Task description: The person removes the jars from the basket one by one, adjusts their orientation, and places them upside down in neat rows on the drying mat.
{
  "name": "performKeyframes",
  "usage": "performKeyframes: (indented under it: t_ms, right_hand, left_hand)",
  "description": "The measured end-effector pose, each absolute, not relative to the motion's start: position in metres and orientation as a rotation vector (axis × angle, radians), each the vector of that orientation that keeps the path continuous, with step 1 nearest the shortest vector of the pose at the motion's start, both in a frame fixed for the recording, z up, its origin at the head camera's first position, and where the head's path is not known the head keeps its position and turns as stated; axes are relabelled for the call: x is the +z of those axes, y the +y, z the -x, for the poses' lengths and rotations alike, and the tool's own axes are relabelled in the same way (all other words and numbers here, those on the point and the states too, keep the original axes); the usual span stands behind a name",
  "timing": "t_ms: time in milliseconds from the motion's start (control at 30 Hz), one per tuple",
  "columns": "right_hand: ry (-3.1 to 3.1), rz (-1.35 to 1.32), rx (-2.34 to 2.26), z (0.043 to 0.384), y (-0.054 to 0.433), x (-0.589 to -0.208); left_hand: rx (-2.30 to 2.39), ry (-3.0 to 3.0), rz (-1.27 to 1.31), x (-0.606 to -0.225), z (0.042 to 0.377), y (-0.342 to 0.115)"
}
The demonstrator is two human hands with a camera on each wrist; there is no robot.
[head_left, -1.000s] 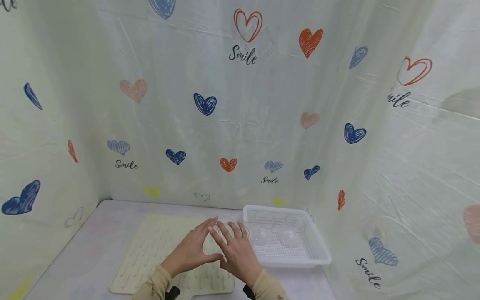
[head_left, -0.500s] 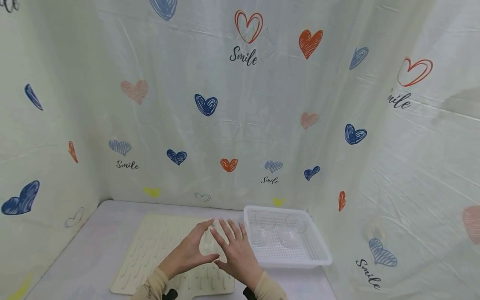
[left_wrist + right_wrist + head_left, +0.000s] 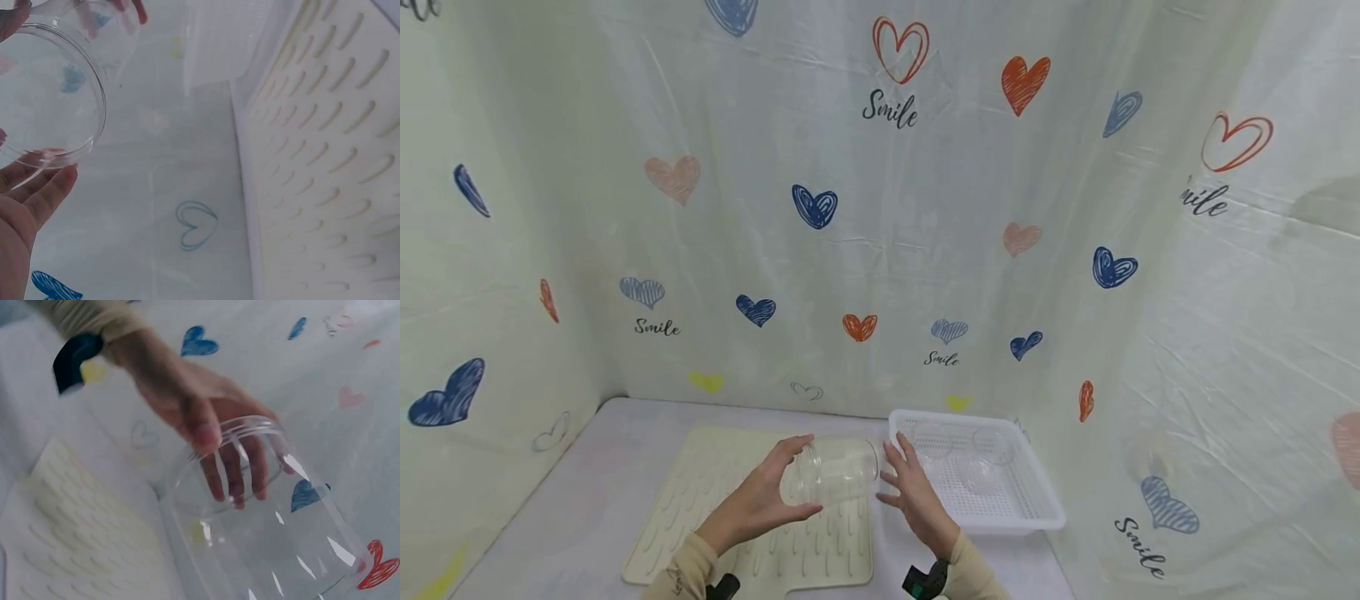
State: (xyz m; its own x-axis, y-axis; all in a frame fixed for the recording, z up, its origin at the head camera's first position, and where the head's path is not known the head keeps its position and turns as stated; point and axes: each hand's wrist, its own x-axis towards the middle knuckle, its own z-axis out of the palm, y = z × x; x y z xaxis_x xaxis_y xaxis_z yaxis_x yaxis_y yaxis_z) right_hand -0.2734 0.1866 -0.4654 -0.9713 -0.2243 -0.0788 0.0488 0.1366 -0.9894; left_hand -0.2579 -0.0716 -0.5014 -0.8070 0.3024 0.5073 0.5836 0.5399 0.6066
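A clear, wide-mouthed jar (image 3: 842, 471) lies sideways in the air above the cream drying mat (image 3: 700, 500). My left hand (image 3: 756, 496) grips it around the ridged mouth end, thumb on one side and fingers on the other. In the right wrist view that grip on the jar (image 3: 275, 544) shows through the clear wall. Beside the jar's base end, my right hand (image 3: 921, 500) has its fingers spread and holds nothing; whether a fingertip touches the jar I cannot tell. The left wrist view shows the jar's round mouth (image 3: 100, 119) close up.
To the right stands a white perforated basket (image 3: 1048, 508) with clear rounded containers (image 3: 981, 475) in it. Rows of raised ridges cover the mat, which lies on a white tabletop (image 3: 580, 483). Heart-printed curtains (image 3: 880, 250) enclose the back and sides.
My hands were close together, fingers spread around the barely visible jar. The right hand has moved right toward the basket, and the jar now shows sideways in my left hand.
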Motion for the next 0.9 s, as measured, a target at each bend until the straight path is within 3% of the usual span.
performKeyframes:
  t_ms: [133, 333, 567, 900]
  right_hand:
    - [1.748, 0.079, -2.002, 0.278, 0.181, -0.473]
    - [1.585, 0.046, -1.998, 0.283, 0.166, -0.483]
    - [1.649, 0.100, -1.958, 0.291, 0.143, -0.485]
    - [2.151, 0.163, -1.925, 0.312, 0.080, -0.486]
  left_hand:
    - [-1.139, -2.456, 0.715, -0.503, 0.254, -0.078]
    - [-1.117, -2.476, 0.681, -0.505, 0.249, -0.088]
    - [-1.091, -2.489, 0.609, -0.513, 0.241, -0.105]
    - [-0.970, -2.760, 0.159, -0.560, 0.214, -0.153]
